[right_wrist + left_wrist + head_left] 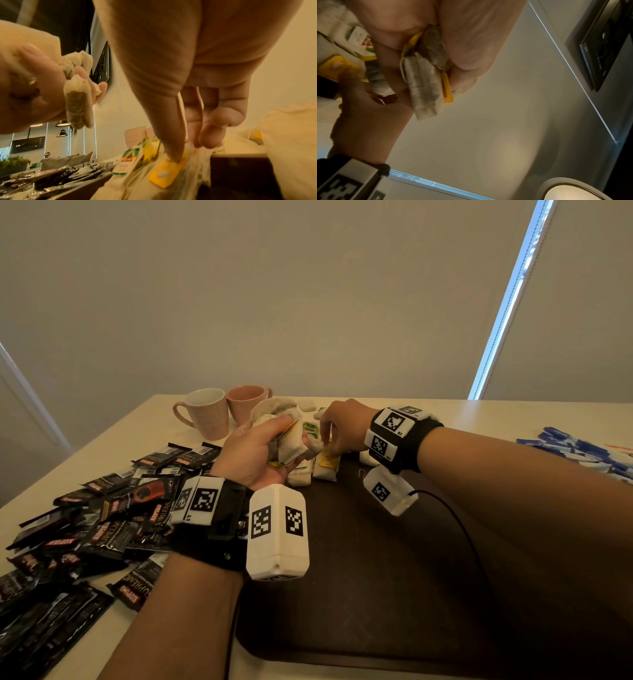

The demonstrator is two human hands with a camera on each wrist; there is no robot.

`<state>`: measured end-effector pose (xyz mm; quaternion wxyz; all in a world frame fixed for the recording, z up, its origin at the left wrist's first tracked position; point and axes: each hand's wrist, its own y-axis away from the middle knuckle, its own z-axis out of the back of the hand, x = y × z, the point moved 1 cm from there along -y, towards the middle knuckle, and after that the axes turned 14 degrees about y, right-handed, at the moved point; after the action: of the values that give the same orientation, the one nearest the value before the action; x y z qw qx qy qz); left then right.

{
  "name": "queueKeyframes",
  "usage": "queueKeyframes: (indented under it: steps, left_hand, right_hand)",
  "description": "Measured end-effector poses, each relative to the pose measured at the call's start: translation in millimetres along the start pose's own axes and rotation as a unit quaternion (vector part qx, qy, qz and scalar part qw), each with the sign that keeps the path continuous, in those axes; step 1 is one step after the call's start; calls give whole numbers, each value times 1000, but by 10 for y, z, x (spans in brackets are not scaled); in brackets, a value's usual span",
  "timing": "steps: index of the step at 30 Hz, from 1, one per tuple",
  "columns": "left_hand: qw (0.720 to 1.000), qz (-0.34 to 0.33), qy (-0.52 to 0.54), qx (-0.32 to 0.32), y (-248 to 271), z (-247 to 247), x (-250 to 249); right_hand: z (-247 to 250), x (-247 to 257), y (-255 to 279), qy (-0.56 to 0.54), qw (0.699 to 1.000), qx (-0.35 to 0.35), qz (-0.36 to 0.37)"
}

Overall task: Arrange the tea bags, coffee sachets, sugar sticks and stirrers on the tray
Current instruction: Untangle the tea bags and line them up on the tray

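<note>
At the far edge of the dark tray (376,577), tea bags (325,469) lay in a short row. Right hand (346,426) reached down onto them, thumb and fingers (173,135) pinching at a bag with a yellow tag (169,171). Left hand (255,451) was raised beside it, fingers curled round a bunch of tea bags (423,83). Black coffee sachets (102,529) were heaped on the surface (479,412) left of the tray; blue sugar sticks (579,450) lay to the right; two mugs (212,414) stood behind.
</note>
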<state>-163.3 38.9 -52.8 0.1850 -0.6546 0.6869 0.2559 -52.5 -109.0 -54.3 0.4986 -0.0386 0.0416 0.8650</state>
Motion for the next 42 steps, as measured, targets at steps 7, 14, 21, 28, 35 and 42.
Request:
queueKeyframes:
  steps: [7, 14, 21, 28, 35, 42]
  left_hand:
    - [1000, -6, 1, 0, 13, -11, -3]
    - [1000, -9, -3, 2, 16, -3, -15]
    - [1000, -9, -11, 0, 18, -8, -16]
    - [999, 10, -35, 2, 44, -68, 77]
    - [994, -3, -107, 35, 134, -167, 280]
    - [990, -21, -135, 20, 102, -165, 364]
  right_hand:
    - [67, -74, 94, -19, 999, 8, 29]
    - [-50, 101, 86, 49, 994, 60, 80]
    - [-46, 46, 36, 57, 994, 46, 78]
    - [358, -177, 510, -150, 985, -82, 17]
    - [407, 90, 1098, -239, 961, -142, 6]
    - [193, 110, 1152, -369, 921, -114, -44]
